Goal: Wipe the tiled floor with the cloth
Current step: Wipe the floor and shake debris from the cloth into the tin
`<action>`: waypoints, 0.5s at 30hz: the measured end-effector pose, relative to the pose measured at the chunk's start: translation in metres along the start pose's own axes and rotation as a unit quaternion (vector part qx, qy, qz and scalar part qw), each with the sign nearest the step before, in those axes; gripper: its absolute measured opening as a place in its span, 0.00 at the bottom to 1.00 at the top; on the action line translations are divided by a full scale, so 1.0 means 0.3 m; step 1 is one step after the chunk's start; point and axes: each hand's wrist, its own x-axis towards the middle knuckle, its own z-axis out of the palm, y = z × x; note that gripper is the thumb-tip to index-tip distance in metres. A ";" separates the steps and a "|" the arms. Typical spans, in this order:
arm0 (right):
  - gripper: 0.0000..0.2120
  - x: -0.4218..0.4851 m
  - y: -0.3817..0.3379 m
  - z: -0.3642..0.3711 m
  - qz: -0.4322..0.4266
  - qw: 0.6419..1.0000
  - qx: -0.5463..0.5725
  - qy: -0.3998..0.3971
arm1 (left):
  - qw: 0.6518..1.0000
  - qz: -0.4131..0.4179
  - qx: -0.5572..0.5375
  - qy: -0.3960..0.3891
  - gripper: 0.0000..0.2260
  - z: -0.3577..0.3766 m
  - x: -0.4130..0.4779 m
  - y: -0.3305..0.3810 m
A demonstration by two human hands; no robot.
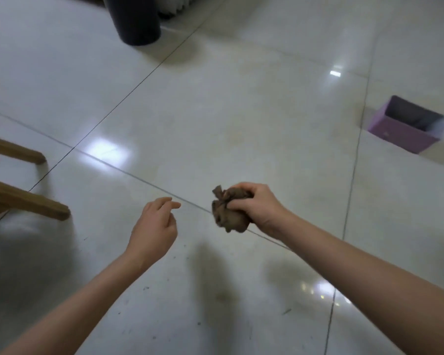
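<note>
My right hand (260,207) grips a crumpled brown cloth (227,213), bunched into a ball and held above the floor. To its left, my left hand (155,226) hangs in the air with loosely bent fingers and holds nothing. Below both lies the glossy white tiled floor (228,111), crossed by thin dark grout lines. Small dark specks and bits of dirt dot the tiles near the bottom of the view, between my two forearms.
Two wooden furniture legs (23,201) jut in from the left edge. A dark cylindrical bin (136,19) stands at the top, with something white behind it. An open purple box (408,124) sits on the floor at the right.
</note>
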 end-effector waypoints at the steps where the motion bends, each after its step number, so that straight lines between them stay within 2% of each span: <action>1: 0.16 -0.006 -0.034 -0.067 -0.005 1.000 0.019 0.012 | 1.000 0.011 0.002 -0.008 0.16 0.003 0.034 0.059; 10: 0.14 -0.059 -0.208 -0.709 -0.050 0.986 0.092 0.127 | 0.989 0.106 0.025 -0.095 0.14 0.109 0.356 0.723; 15: 0.12 -0.120 -0.293 -1.002 -0.052 0.973 0.124 0.190 | 0.983 0.112 0.006 -0.143 0.14 0.164 0.457 1.087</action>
